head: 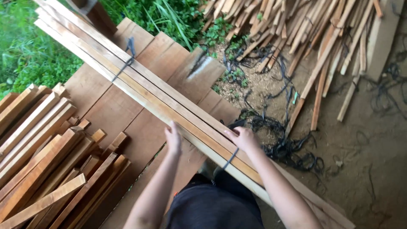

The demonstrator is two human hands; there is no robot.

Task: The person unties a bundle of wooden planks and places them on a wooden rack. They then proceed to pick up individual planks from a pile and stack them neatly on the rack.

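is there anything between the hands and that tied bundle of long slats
Nothing visible. The left hand rests flat on the near edge of the bundle of long slats, and the right hand lies on top of it beside the dark strap. Both hands touch the wood directly.

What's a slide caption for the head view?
Both hands, left hand and right hand, rest on a strapped bundle of long wooden slats above stacked offcuts.
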